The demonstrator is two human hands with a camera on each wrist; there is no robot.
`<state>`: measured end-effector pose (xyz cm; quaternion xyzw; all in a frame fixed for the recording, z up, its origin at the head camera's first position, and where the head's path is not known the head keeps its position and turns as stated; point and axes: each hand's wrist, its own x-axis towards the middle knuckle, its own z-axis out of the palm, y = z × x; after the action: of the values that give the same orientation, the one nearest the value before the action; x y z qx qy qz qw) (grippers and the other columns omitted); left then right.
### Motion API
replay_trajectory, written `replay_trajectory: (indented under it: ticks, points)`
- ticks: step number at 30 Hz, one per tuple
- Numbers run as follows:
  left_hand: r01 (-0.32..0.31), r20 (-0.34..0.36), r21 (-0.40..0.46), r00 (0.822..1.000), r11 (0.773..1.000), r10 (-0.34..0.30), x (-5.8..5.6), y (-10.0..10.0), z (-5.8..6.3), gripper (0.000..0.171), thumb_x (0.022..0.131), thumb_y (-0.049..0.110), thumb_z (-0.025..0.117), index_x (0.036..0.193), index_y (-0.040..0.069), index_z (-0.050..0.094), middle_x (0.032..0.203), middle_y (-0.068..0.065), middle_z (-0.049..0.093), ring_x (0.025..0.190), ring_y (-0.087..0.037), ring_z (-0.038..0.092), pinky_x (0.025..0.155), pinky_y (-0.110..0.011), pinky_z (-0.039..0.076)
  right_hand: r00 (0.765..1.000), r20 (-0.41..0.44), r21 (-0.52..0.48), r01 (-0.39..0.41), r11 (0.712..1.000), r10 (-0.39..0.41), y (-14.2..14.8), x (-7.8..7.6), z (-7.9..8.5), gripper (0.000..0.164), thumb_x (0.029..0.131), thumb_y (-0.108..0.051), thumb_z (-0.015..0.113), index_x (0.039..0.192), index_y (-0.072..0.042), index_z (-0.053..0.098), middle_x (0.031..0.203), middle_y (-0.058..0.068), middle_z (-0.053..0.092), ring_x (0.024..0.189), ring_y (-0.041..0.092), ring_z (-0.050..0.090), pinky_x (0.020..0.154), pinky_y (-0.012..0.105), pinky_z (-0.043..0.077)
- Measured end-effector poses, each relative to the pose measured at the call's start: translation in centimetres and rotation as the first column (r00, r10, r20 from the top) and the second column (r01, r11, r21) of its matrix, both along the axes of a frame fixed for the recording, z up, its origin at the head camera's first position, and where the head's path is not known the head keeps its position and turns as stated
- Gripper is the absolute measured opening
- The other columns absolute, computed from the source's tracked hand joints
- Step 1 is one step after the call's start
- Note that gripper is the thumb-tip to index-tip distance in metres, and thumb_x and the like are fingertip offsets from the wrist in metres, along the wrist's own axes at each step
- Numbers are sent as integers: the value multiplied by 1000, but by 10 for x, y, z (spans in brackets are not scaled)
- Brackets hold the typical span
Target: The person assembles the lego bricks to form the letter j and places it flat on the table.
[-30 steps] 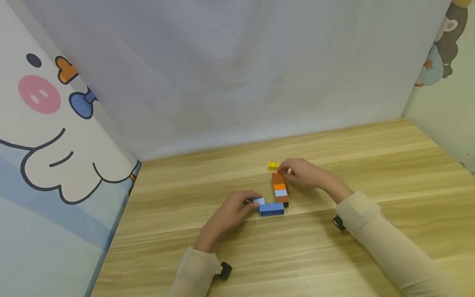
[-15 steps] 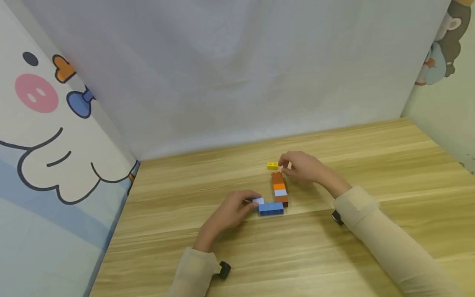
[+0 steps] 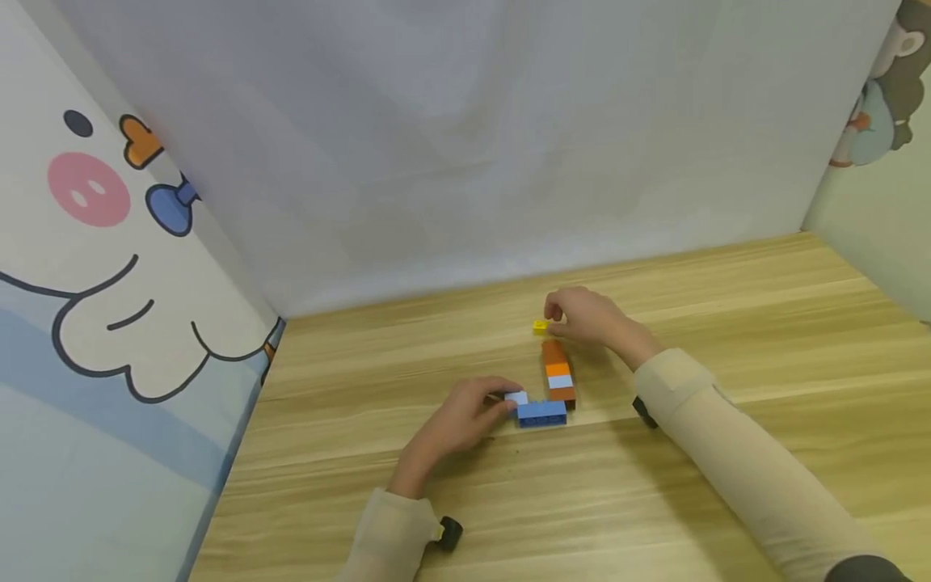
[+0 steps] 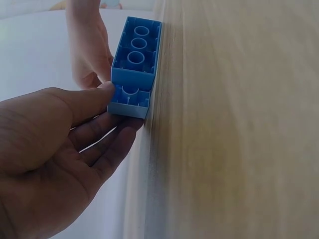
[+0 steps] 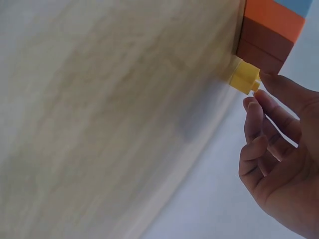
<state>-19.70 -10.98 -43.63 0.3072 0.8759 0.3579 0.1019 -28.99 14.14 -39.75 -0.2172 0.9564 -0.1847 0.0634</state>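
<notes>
In the head view my left hand [image 3: 469, 412] pinches a pale blue brick [image 3: 516, 398] between thumb and fingers. Its open underside faces the left wrist camera, right against the end of a longer blue brick [image 4: 135, 47] lying on its side. My right hand [image 3: 585, 314] is at a small yellow brick [image 3: 539, 326] at the back, covering its right half. In the right wrist view thumb and index fingertips are right at the brick's studded end; I cannot tell whether they pinch it. Between the hands lies a row of bricks [image 3: 557, 369]: brown, orange, pale blue and brown.
The bricks lie on a wood-grain table [image 3: 349, 453] with a pale curtain [image 3: 465, 162] behind it. A cartoon-printed panel [image 3: 94, 323] stands along the left edge. At the right is a wall [image 3: 883, 218] with a cartoon figure.
My right hand has moved from the back end of the brick row up to the yellow brick and now overlaps it. The left hand keeps its place at the pale blue brick.
</notes>
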Motion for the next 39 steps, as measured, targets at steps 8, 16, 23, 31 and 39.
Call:
replay_trajectory:
  ticks: [8,16,23,31,39]
  points:
    - [-16,19,0,1000,1000,16,1,0,-1,29,104,16,59,129,4,67,130,-12,71,119,-24,68,105,-43,54,1000,5,3,30,1000,-30,-4,-4,-4,20,96,-18,69,111,-6,69,112,12,71,101,29,66,88,50,56]
    - [-17,17,4,1000,1000,17,1,0,1,29,104,15,59,129,3,67,130,-13,71,119,-25,68,105,-43,54,1000,19,15,15,1000,-16,-2,-4,-2,16,99,-14,63,112,-5,68,114,14,71,101,30,66,89,50,56]
    - [-23,30,-10,999,1000,23,0,1,0,29,104,15,58,130,4,67,131,-12,70,121,-25,67,104,-42,55,999,38,3,-37,999,37,5,-5,-3,14,101,-13,63,109,-3,68,113,15,72,100,30,67,91,49,56]
    - [-16,28,-8,999,1000,16,4,0,0,28,104,15,59,128,4,68,129,-12,71,118,-23,68,103,-41,55,986,131,-65,-91,994,99,7,-8,-6,18,103,-8,56,114,1,67,116,20,71,113,36,65,101,52,53]
    - [-6,21,11,1000,1000,6,5,2,2,28,104,16,58,128,4,68,129,-12,71,118,-24,68,103,-42,55,987,129,-85,-81,993,91,9,-9,-8,20,103,-12,56,114,0,68,115,19,72,111,34,66,101,52,53]
